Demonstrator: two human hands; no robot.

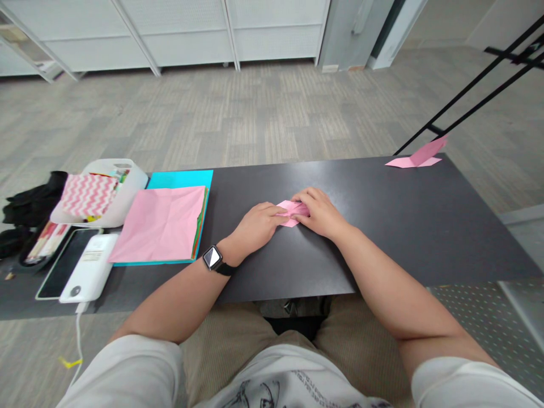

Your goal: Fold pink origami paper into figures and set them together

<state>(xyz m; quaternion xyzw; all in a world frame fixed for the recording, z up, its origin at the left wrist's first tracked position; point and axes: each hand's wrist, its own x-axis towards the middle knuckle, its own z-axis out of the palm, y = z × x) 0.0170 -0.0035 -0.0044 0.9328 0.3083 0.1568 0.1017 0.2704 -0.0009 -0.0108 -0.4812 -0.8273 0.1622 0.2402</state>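
A small folded piece of pink paper (290, 220) lies on the dark table in front of me, between my two hands. My left hand (260, 225) grips its left side, the fingers pressed together on the paper. Over its right side my right hand (318, 212) is curled, thumb and fingertips pinching the folds. The fingers hide parts of the paper, so its full shape does not show. At the table's far right corner stands a folded pink paper figure (419, 156), with one part sticking up.
To the left, a stack of coloured paper with a creased pink sheet (164, 224) on top lies on a blue sheet (181, 179). Beyond it are a white basket (138, 184), a phone (68, 266), a white power bank (89, 269) with a cable, and a black bag (36, 201).
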